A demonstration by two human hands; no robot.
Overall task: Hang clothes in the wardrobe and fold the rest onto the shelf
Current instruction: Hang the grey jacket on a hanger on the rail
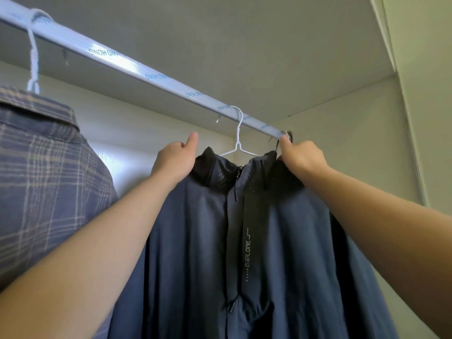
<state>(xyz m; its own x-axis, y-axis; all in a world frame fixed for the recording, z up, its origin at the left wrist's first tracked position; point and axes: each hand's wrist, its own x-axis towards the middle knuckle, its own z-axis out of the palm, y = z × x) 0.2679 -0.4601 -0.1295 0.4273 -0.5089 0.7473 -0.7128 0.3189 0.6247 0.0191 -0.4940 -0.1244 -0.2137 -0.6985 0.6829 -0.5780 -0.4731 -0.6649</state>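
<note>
Far out beyond your left hand [175, 160], the plaid shirt [44, 167] hangs from the rail [127, 63] on a white hanger [33, 57], well apart from where you're working.

Now that left hand: fingers curled into the jacket [195, 241] at its shoulder, just beside the collar, with the thumb sticking straight up and free.

Between your hands the navy jacket hangs front-on, zip down the middle. Its wire hanger [238, 133] is hooked over the rail just above the gap between your hands. A bare stretch of wire shows above the collar, so I'd say the jacket sits loosely on it.

Over to your right hand [300, 157]: it's closed on the other shoulder, right under the bracket [288, 135] at the rail's end. One fingertip reaches up by that bracket; I can't tell whether it touches. The side wall [354, 143] is close beyond this hand.

Here's what to watch:
- Tug harder with one hand than the other and that shoulder could slide off the wire arm, since the fabric looks slick.
- Lift with both hands and the hook may ride up off the rail.
- You're at the rail's very end, so the sleeve beyond your right hand could bunch against the wall if the hanger slides further that way.
- Let go unevenly and the jacket may swing and settle crooked.
</note>
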